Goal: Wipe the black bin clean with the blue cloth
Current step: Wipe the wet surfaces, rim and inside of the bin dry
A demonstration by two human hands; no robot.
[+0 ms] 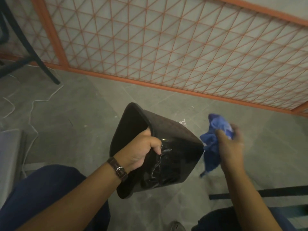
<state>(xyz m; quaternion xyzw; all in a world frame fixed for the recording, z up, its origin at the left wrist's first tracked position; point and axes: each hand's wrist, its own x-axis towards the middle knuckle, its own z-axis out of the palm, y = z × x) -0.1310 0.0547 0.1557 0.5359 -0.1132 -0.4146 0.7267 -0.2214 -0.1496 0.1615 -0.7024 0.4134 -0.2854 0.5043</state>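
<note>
My left hand (141,150) curls its fingers over the rim of the black bin (166,147), held tipped above the floor, while my right hand (230,145) bunches the blue cloth (212,147) just right of it, so I should press firmly along the scuffed near wall.

The bin (166,147) is held above the floor (83,114), tipped on its side with its opening turned left and its base turned right. The left hand (141,150) is at the bin's near rim, fingers tucked inside the opening, thumb on the outer wall. Right of the bin, just beside its base but apart from it, the right hand (230,147) clutches the cloth (215,144), which hangs down between hand and bin. Behind the bin stands a mesh panel (166,47). Far left of the bin lies a cord (33,104); behind that, chair legs (30,52). The person's knees sit nearer than the bin, on either side.
</note>
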